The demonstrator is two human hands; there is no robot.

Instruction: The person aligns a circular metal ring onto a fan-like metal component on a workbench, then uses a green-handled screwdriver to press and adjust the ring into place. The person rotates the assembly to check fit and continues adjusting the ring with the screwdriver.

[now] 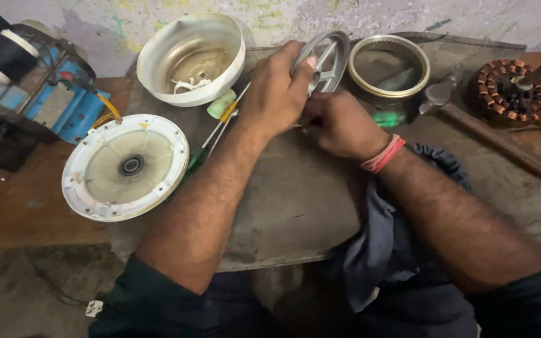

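Both your hands grip a grey metal spoked ring (327, 59), held upright at the far middle of the bench: left hand (277, 87) clasps its rim, right hand (336, 122) closes just below. White bowl-shaped housing (189, 56) sits to its left.

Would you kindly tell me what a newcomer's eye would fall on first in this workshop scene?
At the centre, the left hand and right hand grip a grey spoked metal wheel above the worn grey slab. To the left lie a flat white round motor cover and, behind it, a deep white metal bowl-shaped housing. At far right sits a copper-wound stator.
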